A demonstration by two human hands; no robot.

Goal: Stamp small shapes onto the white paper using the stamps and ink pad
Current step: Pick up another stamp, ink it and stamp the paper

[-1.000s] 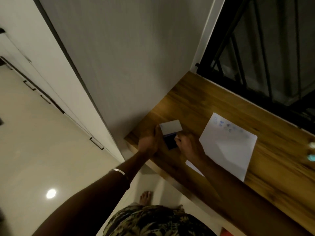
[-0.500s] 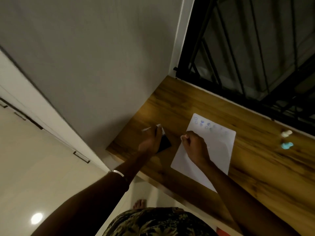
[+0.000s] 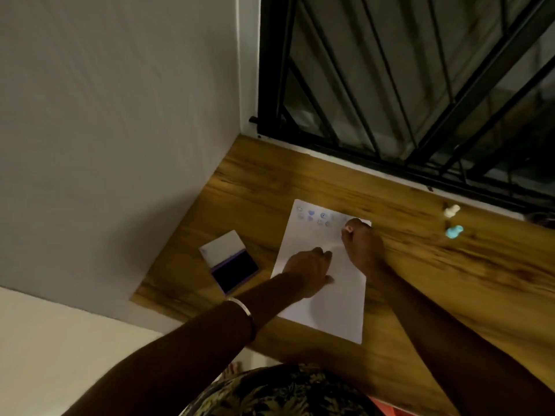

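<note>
With the right hand (image 3: 362, 247) pinching a small pale stamp (image 3: 348, 229) at the white paper (image 3: 322, 301)'s one-o'clock corner, press straight down without rocking—left hand (image 3: 307, 270), fingers loosely curled, pinning the sheet—ink pad (image 3: 234, 271) open at nine o'clock.

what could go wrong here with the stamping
1. The right hand presses a stamp near the far right corner of the white paper, close beside earlier prints; the new mark may overlap one or run off the edge.
2. The left hand rests on the paper; if it lifts, the sheet may slide and smear.
3. The ink pad lies open near the table edge, so the left forearm might brush it.
</note>
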